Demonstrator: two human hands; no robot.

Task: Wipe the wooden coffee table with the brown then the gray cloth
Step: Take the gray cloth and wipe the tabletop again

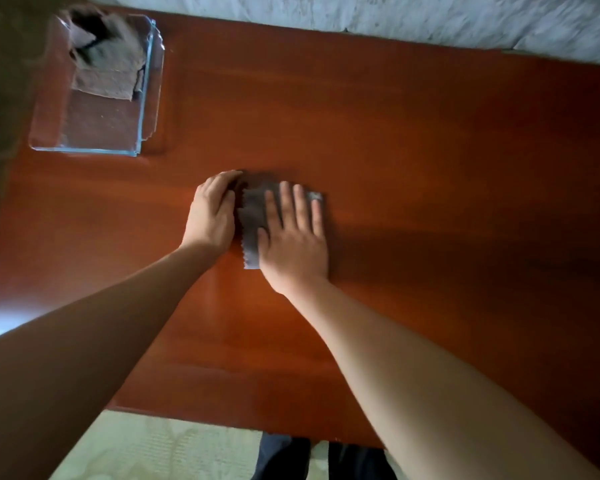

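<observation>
I judged the job to be in its second half. The brown cloth (108,71) lay crumpled in the far end of a clear glass dish (145,109) at the upper left of the frame. Neither hand was on it, so I took the brown pass for done, though the wood itself showed no proof of that.

The gray cloth (253,216) lay flat on the wooden coffee table (430,150), a little left of the frame's centre. My right hand (291,244) pressed down on it with its fingers (300,209) straight and slightly spread, the palm covering the cloth's right part. My left hand (210,213) sat just beside the cloth's left edge. Its fingers were bent downward with their tips hidden, and I could not tell whether they pinched the edge or only rested against it.

What was left, by my reckoning, was most of the gray wipe: the wide stretch of wood to the right, the near strip toward the bottom of the frame, and the patch around the dish. The dish was the one thing in the cloth's path, standing on the table's upper left corner, and the wood under it could not be reached without shifting it.

Beyond the table's far edge, along the top of the frame, ran a pale mottled surface (430,19). Below the near edge lay a pale green rug (153,448), and my dark trousers (281,459) showed at bottom centre.
</observation>
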